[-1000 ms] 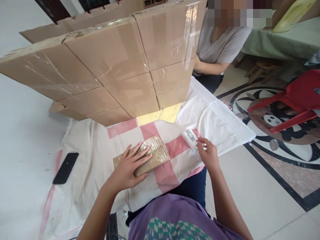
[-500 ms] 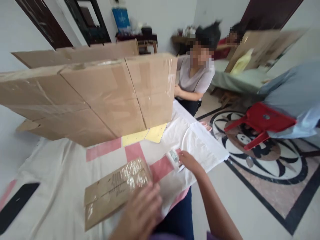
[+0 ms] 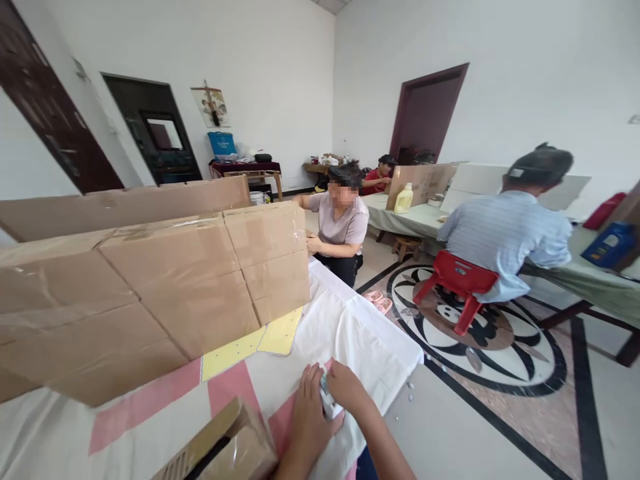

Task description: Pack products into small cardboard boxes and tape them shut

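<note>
My left hand (image 3: pixel 306 420) and my right hand (image 3: pixel 346 389) meet at the near edge of the cloth-covered table (image 3: pixel 365 340). Both close around a small white device (image 3: pixel 327 402), mostly hidden between them. A taped cardboard packet (image 3: pixel 225 450) lies to the left of my left hand, at the bottom of the view, with one end lifted.
A taped cardboard screen (image 3: pixel 150 287) stands across the table. Behind it sits a person in a grey shirt (image 3: pixel 341 223). To the right another person (image 3: pixel 510 233) sits on a red plastic stool (image 3: pixel 457 283) at a green table (image 3: pixel 575 273). A third sits at the back.
The camera has tilted up to show the room. My left hand left the cardboard packet and joined my right hand on the white device.
</note>
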A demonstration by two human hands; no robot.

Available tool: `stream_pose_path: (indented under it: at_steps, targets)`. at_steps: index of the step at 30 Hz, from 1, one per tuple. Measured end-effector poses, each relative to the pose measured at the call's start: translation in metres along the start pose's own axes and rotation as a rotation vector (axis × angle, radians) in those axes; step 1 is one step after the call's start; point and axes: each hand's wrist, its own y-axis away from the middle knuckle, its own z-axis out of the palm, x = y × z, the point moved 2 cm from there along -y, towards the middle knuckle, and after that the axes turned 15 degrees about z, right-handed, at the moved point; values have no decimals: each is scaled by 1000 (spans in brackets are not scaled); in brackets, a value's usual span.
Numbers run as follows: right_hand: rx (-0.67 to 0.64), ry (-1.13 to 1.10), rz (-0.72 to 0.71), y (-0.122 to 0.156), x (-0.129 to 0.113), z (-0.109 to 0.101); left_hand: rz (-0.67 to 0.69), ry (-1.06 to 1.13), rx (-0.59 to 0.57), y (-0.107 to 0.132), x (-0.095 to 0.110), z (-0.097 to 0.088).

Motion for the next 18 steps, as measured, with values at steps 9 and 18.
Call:
stream_pose_path:
  at_steps: [9,18]
  targets:
    - [-23,-113,34,14,4,-8,100,6,78,-6,-4,-3]
    - [51,-210,31,32,12,4,139,47,44,-7,0,-14]
